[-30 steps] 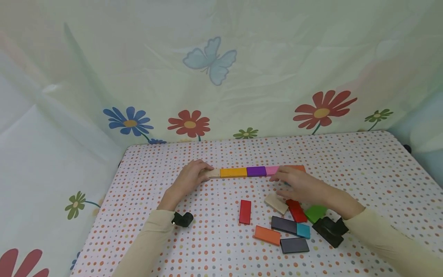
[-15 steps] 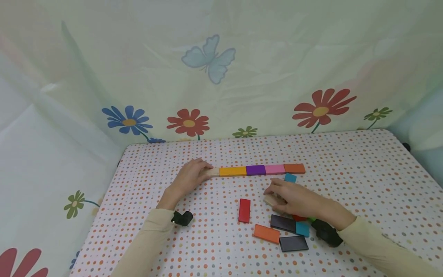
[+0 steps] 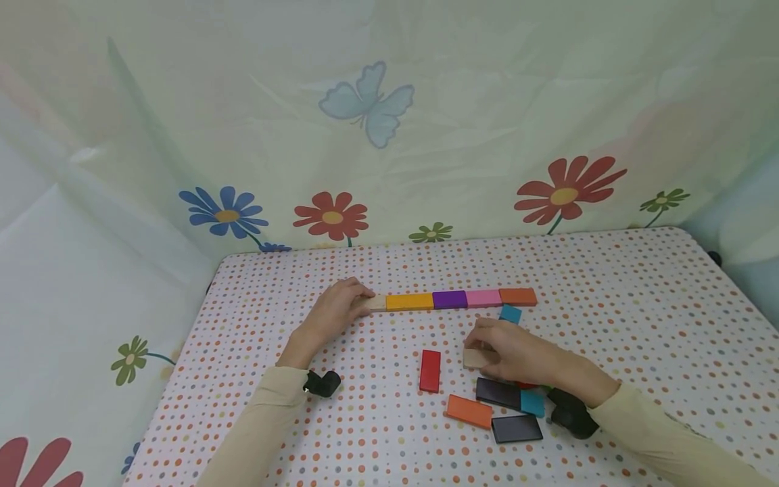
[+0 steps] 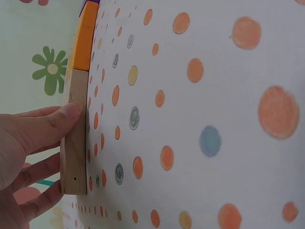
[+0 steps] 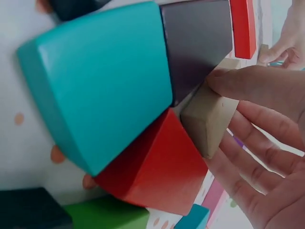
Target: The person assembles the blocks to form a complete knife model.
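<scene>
My left hand (image 3: 333, 312) holds a plain wooden block (image 4: 75, 138) between thumb and fingers. That block forms the left end of a straight row, followed by a yellow-orange block (image 3: 410, 302), a purple block (image 3: 450, 299), a pink block (image 3: 483, 298) and an orange-brown block (image 3: 518, 297). Nearer the front, my right hand (image 3: 517, 350) pinches a second plain wooden block (image 5: 209, 112), thumb on one side and fingers on the other. In the right wrist view this block lies against a red block (image 5: 159, 167) and a dark block (image 5: 198, 45).
A red block (image 3: 429, 370) lies left of the right hand. In front are an orange block (image 3: 469, 411), a dark grey block (image 3: 516, 429) and a turquoise block (image 3: 532, 403). A small blue block (image 3: 510, 314) sits below the row's right end. A green block (image 5: 109, 214) is partly hidden.
My right hand has come down from the row's right part toward the front, onto the loose wooden block, which is now pinched and turned more level. The left hand stays at the row's left end.
</scene>
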`<control>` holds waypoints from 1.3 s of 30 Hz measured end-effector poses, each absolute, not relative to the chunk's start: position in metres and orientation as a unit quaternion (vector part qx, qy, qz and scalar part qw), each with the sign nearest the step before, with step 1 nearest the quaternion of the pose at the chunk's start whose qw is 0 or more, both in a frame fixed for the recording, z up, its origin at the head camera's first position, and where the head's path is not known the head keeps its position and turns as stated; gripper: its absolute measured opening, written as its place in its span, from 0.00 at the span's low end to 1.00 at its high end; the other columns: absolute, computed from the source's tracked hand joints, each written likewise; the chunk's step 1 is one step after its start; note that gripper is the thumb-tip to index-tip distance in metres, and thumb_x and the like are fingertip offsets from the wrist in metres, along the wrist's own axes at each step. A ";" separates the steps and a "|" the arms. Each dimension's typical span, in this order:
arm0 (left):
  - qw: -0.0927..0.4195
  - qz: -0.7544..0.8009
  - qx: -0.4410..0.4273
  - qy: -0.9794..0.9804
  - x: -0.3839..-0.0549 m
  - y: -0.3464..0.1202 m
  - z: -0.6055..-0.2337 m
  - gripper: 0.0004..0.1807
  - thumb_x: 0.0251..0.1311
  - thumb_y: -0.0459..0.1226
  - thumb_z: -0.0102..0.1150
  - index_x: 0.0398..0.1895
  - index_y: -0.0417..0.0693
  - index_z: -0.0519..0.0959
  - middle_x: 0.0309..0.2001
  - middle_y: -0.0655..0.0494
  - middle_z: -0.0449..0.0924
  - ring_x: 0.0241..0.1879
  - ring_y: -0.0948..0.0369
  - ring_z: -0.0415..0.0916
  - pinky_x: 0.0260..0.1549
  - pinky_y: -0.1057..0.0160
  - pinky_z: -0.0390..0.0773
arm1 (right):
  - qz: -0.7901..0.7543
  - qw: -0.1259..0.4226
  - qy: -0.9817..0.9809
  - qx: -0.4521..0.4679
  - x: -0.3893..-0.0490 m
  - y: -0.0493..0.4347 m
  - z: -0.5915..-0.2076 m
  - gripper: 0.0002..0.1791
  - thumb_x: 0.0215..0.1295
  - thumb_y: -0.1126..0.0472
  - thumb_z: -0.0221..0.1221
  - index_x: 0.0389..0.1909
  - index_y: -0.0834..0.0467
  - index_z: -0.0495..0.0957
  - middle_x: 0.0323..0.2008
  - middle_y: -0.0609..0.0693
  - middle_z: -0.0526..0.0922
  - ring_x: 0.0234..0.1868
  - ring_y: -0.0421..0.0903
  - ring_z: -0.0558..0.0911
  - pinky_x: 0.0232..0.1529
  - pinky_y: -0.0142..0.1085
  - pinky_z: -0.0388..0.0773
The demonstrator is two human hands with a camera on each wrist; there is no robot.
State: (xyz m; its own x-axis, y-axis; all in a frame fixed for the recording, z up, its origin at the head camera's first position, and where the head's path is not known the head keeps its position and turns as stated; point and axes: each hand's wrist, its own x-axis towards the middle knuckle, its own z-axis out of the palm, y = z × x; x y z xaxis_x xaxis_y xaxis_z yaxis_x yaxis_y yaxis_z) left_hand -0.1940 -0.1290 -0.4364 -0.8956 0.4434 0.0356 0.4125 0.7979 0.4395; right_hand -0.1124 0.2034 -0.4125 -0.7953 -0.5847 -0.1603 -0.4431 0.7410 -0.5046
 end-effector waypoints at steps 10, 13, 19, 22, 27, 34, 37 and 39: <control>0.039 0.233 0.221 0.946 -0.195 -0.129 -0.435 0.17 0.64 0.36 0.73 0.56 0.47 0.87 0.48 0.53 0.84 0.47 0.56 0.77 0.54 0.54 0.79 | -0.205 0.097 0.927 -0.299 -0.128 0.193 -0.413 0.17 0.54 0.68 0.77 0.45 0.57 0.86 0.43 0.46 0.81 0.41 0.41 0.78 0.46 0.40 0.84; 0.039 0.235 0.223 0.945 -0.195 -0.129 -0.436 0.17 0.64 0.36 0.73 0.56 0.47 0.87 0.48 0.54 0.84 0.47 0.56 0.77 0.53 0.54 0.79 | -0.206 0.071 0.930 -0.295 -0.137 0.188 -0.411 0.16 0.55 0.67 0.77 0.45 0.57 0.86 0.44 0.48 0.82 0.43 0.44 0.79 0.47 0.43 0.85; 0.033 0.242 0.223 0.944 -0.195 -0.129 -0.435 0.17 0.63 0.35 0.73 0.55 0.47 0.87 0.48 0.54 0.84 0.47 0.56 0.78 0.53 0.54 0.79 | -0.199 0.042 0.938 -0.280 -0.157 0.182 -0.410 0.18 0.56 0.68 0.77 0.47 0.60 0.86 0.44 0.52 0.81 0.45 0.49 0.81 0.51 0.48 0.85; 0.032 0.247 0.219 0.943 -0.194 -0.129 -0.436 0.17 0.63 0.35 0.74 0.55 0.47 0.88 0.47 0.54 0.84 0.47 0.56 0.78 0.54 0.54 0.79 | -0.197 0.035 0.938 -0.283 -0.164 0.181 -0.411 0.17 0.56 0.69 0.76 0.47 0.61 0.86 0.43 0.52 0.82 0.45 0.49 0.81 0.51 0.48 0.85; 0.031 0.250 0.216 0.943 -0.194 -0.130 -0.437 0.17 0.62 0.35 0.74 0.55 0.47 0.88 0.47 0.54 0.84 0.47 0.56 0.78 0.54 0.54 0.79 | -0.197 0.040 0.941 -0.274 -0.170 0.178 -0.412 0.18 0.56 0.70 0.75 0.48 0.61 0.86 0.45 0.53 0.82 0.47 0.51 0.82 0.52 0.50 0.84; 0.034 0.248 0.213 0.944 -0.194 -0.130 -0.438 0.17 0.63 0.36 0.74 0.56 0.48 0.87 0.47 0.54 0.83 0.47 0.56 0.77 0.53 0.54 0.79 | -0.177 0.048 0.946 -0.265 -0.170 0.175 -0.415 0.18 0.57 0.69 0.75 0.49 0.61 0.86 0.46 0.53 0.82 0.48 0.51 0.81 0.54 0.50 0.83; 0.036 0.246 0.209 0.946 -0.194 -0.129 -0.437 0.18 0.63 0.36 0.73 0.56 0.48 0.87 0.48 0.54 0.83 0.47 0.56 0.77 0.53 0.54 0.78 | -0.175 0.043 0.944 -0.278 -0.169 0.176 -0.416 0.18 0.57 0.70 0.75 0.48 0.61 0.87 0.44 0.52 0.82 0.46 0.50 0.81 0.53 0.49 0.84; 0.036 0.246 0.208 0.946 -0.194 -0.129 -0.437 0.18 0.63 0.36 0.74 0.56 0.48 0.87 0.48 0.54 0.83 0.47 0.56 0.77 0.53 0.54 0.78 | -0.173 0.041 0.941 -0.288 -0.169 0.177 -0.416 0.17 0.56 0.70 0.75 0.47 0.61 0.87 0.43 0.51 0.81 0.45 0.48 0.81 0.52 0.48 0.84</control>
State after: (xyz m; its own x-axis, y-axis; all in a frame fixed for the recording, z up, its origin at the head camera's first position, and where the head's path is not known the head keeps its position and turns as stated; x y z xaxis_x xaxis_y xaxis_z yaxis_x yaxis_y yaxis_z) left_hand -0.1939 -0.1293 -0.4370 -0.9109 0.4111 0.0345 0.3759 0.7925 0.4803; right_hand -0.1692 0.1770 -0.4164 -0.8310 -0.5558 0.0225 -0.5274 0.7745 -0.3492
